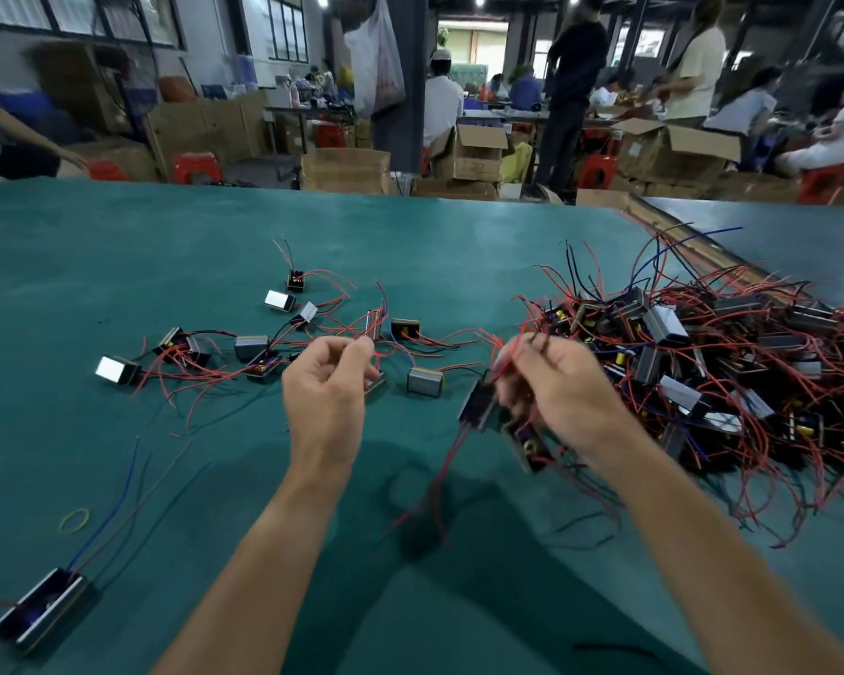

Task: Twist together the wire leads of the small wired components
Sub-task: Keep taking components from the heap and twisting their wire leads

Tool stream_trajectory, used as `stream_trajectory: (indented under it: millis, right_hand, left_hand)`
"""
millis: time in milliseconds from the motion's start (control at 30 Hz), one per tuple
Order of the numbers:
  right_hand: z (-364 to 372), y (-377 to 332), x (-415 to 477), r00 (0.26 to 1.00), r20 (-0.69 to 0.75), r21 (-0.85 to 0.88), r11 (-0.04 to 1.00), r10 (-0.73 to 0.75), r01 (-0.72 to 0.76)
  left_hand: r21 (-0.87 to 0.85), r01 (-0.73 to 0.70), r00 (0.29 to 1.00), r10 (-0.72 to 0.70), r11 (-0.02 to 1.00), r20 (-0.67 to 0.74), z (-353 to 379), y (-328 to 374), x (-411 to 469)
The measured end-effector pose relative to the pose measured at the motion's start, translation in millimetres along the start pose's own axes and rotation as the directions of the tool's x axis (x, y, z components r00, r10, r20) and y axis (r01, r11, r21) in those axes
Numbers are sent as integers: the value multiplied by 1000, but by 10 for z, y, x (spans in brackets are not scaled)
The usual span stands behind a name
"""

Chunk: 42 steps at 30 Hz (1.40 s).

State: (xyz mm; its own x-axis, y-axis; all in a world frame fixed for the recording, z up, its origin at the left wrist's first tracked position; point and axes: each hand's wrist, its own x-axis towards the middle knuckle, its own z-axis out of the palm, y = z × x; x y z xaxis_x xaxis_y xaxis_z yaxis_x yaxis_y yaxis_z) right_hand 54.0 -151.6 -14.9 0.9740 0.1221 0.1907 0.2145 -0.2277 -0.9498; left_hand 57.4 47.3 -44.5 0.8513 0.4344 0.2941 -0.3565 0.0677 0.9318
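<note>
small black wired components (481, 406) hang just under the right hand (561, 387), clear of the tabletop. two of them, as far as the blur allows. their red and black wire leads (537, 341) run up through the curled fingers, which grip them; the lead tips poke out above the knuckles. more red leads trail down below this hand.

left hand (327, 382) is near the right, not touching it. its fingers are curled, thumb and forefinger pinching a thin red wire (378, 355). a small silver-edged component (375, 383) shows just behind those fingers; whether it is held or lying down i cannot tell.

between the hands, slightly beyond them: a grey block component (425, 382) flat on the green tabletop (118, 265).

right of the right hand: a big tangled heap of black and silver components with red, black and blue wires (712, 353), its edge close to the wrist.

beyond the left hand and out to its left: a loose scatter of the same components (252, 345), red leads crossing one another.

nearer than the hands, left of the left forearm: a yellow-green rubber band (75, 520) lying flat. nearer still, a longer black and silver component (40, 611) with a blue wire (113, 499) and a brown one running from it.

far beyond the hands: brown cardboard boxes (347, 170), red plastic stools (198, 165), and people at other benches, blurred.
</note>
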Motion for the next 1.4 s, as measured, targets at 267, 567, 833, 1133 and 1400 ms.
stream_trajectory:
  millis: [267,567,833,1133,1400]
  right_hand:
    - [-1141,-641,536,653,-720,-301,954,-234,10]
    - [-1032,-457,421,779,-605,-702,573,-166,-423]
    - [563,-236,432,977,172,-789,576,-128,214]
    - [958,304,580,984,171,-918,356,-37,173]
    - [659,263,-48,930,325,-783,501,-174,367]
  left_hand:
    - [343,166,986,-155,924,-61,-7,-209,88]
    - [554,120,979,-190,824,70,46,-165,-13]
    - [634,47,958,-214,772,189,10,-238,-55]
    - [926,-104,972,-162,363,173,-67,-282,-23]
    - [746,35,957,-237,665,167,-39,-224,-44]
